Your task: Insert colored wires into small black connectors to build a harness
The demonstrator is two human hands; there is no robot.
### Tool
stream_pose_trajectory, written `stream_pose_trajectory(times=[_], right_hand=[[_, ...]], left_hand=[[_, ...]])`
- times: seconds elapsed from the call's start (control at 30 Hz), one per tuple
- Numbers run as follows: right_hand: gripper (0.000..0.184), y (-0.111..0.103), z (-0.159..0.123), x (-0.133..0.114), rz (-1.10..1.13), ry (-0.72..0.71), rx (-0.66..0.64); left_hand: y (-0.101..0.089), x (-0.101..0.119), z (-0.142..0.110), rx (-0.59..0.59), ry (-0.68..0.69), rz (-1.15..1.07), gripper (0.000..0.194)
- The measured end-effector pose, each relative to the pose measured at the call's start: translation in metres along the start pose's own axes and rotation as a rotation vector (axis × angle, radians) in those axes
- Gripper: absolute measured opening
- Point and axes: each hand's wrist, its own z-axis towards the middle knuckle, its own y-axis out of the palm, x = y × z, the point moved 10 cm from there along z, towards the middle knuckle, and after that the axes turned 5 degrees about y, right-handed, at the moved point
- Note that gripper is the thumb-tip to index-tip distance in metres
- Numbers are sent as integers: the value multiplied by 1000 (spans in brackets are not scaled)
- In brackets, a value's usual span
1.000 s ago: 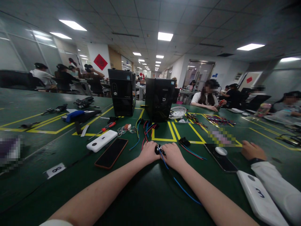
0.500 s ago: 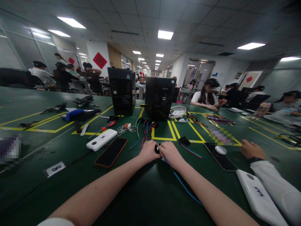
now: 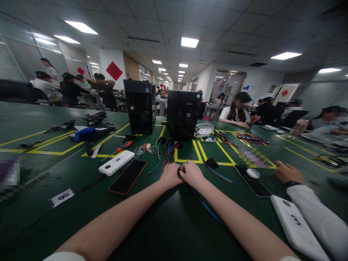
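Observation:
My left hand [image 3: 170,175] and my right hand [image 3: 191,173] meet knuckle to knuckle on the green table [image 3: 163,224], both closed round a small black connector [image 3: 179,172]. A blue wire [image 3: 209,211] trails from under my right hand back along the forearm. Just beyond my hands lies a bundle of red, blue and yellow wires [image 3: 167,148] that runs toward a black computer case [image 3: 183,114].
A second black case [image 3: 140,106] stands to the left. A white power bank [image 3: 116,162] and a dark phone [image 3: 128,176] lie left of my hands. A co-worker's hand [image 3: 288,172] and sleeve rest at right, beside a phone [image 3: 251,180] and white power bank [image 3: 296,226]. People sit at the far tables.
My hands have drawn closer together, so the connector and the blue wire near it are now mostly covered. The view has shifted slightly.

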Motion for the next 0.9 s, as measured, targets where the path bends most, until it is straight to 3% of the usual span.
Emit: stream_pose_trajectory(times=[0.27,0.47,0.57,0.77,0.9], right_hand=[[18,-1,-8,-7,-25,-13,121],[18,-36,-9,-3,47,-19,320],[20,-39,3,23,105,48,231],[18,1,16,73,60,159,-97],[20,1,11,68,5,139,-65]], left_hand=[[0,-2,0,-32,16,-54,33],[2,-4,1,-44,-14,-18,39],[-1,-2,0,-27,-4,-62,50],[-3,0,-2,-32,4,-108,55],[-2,-1,-2,-37,-7,-105,55]])
